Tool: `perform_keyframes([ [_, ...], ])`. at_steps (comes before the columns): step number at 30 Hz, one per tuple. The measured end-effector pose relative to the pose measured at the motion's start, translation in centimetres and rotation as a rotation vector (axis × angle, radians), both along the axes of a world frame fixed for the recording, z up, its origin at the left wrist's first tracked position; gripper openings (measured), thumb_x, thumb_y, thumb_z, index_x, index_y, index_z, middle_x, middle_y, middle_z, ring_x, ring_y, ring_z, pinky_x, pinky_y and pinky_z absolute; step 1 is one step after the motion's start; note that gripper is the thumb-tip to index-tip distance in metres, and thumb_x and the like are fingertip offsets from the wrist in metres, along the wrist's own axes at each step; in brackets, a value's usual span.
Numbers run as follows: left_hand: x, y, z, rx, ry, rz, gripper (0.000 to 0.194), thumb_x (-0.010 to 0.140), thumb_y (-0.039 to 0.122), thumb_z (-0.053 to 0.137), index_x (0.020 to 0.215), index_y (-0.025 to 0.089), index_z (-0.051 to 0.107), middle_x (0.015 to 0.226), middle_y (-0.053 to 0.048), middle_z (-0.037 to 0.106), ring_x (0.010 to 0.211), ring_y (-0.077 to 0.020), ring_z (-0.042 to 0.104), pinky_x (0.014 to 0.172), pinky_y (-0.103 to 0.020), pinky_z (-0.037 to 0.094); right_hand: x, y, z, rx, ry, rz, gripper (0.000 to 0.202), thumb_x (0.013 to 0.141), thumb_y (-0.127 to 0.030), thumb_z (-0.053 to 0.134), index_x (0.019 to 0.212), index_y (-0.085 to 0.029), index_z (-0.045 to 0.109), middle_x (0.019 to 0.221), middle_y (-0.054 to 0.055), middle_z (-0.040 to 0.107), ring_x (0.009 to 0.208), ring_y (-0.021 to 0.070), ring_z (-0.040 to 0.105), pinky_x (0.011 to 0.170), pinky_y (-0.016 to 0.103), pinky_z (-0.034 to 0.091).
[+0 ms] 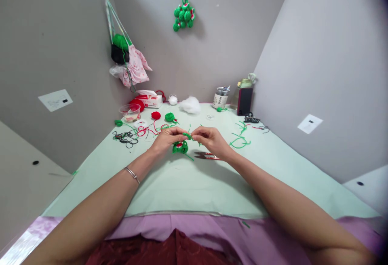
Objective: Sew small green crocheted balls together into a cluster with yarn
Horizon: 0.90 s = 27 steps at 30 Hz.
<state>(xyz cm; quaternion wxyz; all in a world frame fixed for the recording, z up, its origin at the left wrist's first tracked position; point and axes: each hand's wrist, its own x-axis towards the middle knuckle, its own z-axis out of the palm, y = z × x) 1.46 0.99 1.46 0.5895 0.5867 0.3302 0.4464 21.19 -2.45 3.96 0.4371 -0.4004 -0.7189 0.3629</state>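
Observation:
Between my two hands, above the middle of the table, is a small green crochet piece (pixel 187 136) with loose yarn ends. My left hand (pixel 169 137) pinches its left side between thumb and fingers. From the right, my right hand (pixel 209 139) pinches the other side, fingertips close to the left ones. Just below my left fingers is a green crochet figure (pixel 180 148) with red and white on it and a yarn tail. Red-handled thread snips (pixel 206 156) lie under my right hand, blades toward the left.
Behind my hands are a red yarn ball (pixel 155 115), a green yarn ball (pixel 169 117) and white stuffing (pixel 190 105). Dark cord (pixel 125 137) tangles at left; green yarn scraps (pixel 240 141) lie right. A phone (pixel 245 101) stands near a pen holder (pixel 220 98). Green crochet pieces (pixel 184 14) hang above.

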Motion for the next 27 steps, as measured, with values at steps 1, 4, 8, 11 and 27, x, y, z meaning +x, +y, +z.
perform_keyframes([
  [1, 0.0, 0.0, -0.1, 0.000, -0.007, -0.001, 0.023, 0.063, 0.031, 0.084, 0.079, 0.017, 0.076, 0.073, -0.003, 0.068, 0.062, -0.0099, 0.053, 0.061, -0.025, 0.040, 0.0, 0.1, 0.0, 0.003, 0.013, 0.004, 0.018, 0.081, -0.036, 0.066, 0.077, -0.019, 0.070, 0.067, 0.001, 0.058, 0.063, 0.0138, 0.044, 0.058, 0.028, 0.034],
  [4, 0.1, 0.0, -0.1, 0.006, -0.019, -0.015, 0.024, 0.064, 0.032, 0.084, 0.081, 0.017, 0.076, 0.072, -0.002, 0.067, 0.060, -0.0095, 0.053, 0.060, -0.025, 0.039, 0.3, 0.2, 0.1, 0.024, 0.015, 0.037, 0.017, 0.081, -0.036, 0.067, 0.080, -0.020, 0.073, 0.071, 0.001, 0.060, 0.064, 0.0139, 0.045, 0.060, 0.028, 0.036],
  [8, 0.0, 0.1, 0.1, 0.002, -0.016, -0.037, 0.024, 0.067, 0.033, 0.082, 0.084, 0.017, 0.077, 0.074, -0.002, 0.067, 0.060, -0.0091, 0.052, 0.059, -0.024, 0.039, 0.8, 0.3, 0.8, 0.059, -0.017, 0.090, 0.017, 0.082, -0.035, 0.067, 0.083, -0.021, 0.076, 0.075, 0.002, 0.060, 0.067, 0.0145, 0.048, 0.062, 0.029, 0.037],
  [11, -0.1, 0.1, 0.3, -0.021, -0.022, -0.063, 0.024, 0.068, 0.033, 0.082, 0.085, 0.018, 0.077, 0.072, -0.001, 0.066, 0.059, -0.0077, 0.051, 0.058, -0.023, 0.038, 1.0, 0.3, 1.2, 0.066, -0.022, 0.115, 0.017, 0.082, -0.035, 0.067, 0.084, -0.022, 0.078, 0.074, 0.002, 0.060, 0.067, 0.0143, 0.049, 0.063, 0.029, 0.039],
  [27, 1.0, -1.3, 0.9, -0.150, -0.084, 0.017, 0.034, 0.067, 0.036, 0.083, 0.088, 0.016, 0.065, 0.069, 0.003, 0.058, 0.057, -0.0070, 0.050, 0.053, -0.020, 0.035, 0.1, 0.8, -1.0, -0.075, 0.007, 0.092, 0.020, 0.084, -0.028, 0.058, 0.100, -0.017, 0.062, 0.064, -0.004, 0.052, 0.061, 0.0125, 0.050, 0.058, 0.026, 0.042],
])
